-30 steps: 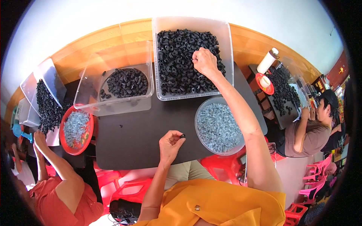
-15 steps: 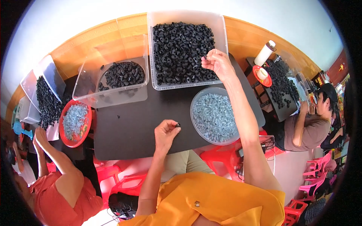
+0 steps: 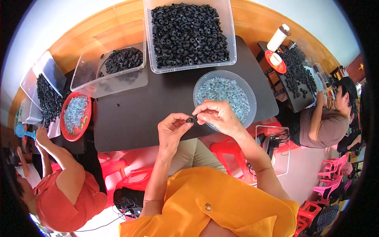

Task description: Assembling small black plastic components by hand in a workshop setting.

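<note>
Over the table's front edge my hands meet with fingertips nearly touching. My left hand [image 3: 173, 128] is closed, pinching a small black plastic part [image 3: 190, 120] with a round opening. Closed at the fingertips, my right hand [image 3: 219, 116] holds a second small dark piece [image 3: 195, 117] against or just beside the first; I cannot tell whether they are joined. Behind my right hand stands a round clear bowl [image 3: 253, 103] full of small clear springlike pieces [image 3: 225, 93]. Farther back, a large clear bin [image 3: 233, 55] holds a heap of black ribbed parts [image 3: 189, 35].
A tilted clear bin [image 3: 85, 81] with black pieces stands at the back left of the dark table [image 3: 158, 98]. A red plate [image 3: 71, 136] of clear pieces is beside a person in red [image 3: 75, 197]. Another person [image 3: 325, 126] works at the right table.
My right hand has come back from the large bin to my left hand, bringing a small dark piece. My left hand still pinches its black part. The view has tilted slightly.
</note>
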`<action>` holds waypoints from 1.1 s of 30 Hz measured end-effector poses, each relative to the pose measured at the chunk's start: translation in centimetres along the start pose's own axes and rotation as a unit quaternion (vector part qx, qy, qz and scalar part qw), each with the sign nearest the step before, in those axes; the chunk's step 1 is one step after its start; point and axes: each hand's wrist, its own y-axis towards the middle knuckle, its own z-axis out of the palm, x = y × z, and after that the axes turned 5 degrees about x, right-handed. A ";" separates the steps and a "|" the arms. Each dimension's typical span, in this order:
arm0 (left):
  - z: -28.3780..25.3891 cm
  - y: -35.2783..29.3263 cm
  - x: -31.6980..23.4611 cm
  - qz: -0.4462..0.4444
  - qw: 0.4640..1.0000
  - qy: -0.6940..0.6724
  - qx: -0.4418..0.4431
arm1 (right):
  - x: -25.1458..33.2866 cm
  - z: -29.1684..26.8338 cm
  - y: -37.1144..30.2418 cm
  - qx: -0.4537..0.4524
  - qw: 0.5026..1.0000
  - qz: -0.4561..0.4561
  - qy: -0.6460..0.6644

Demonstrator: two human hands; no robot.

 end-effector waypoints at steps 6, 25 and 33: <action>0.9 -0.4 0.0 0.009 1.000 0.007 0.005 | 0.4 0.3 -1.0 0.008 0.996 -0.043 -0.074; 1.3 -0.9 0.6 -0.013 0.996 0.083 -0.025 | 0.2 1.8 -1.5 -0.050 0.928 -0.139 -0.343; 1.6 -0.5 2.3 0.024 0.993 0.094 -0.065 | -1.6 2.2 -1.2 -0.040 0.887 -0.132 -0.440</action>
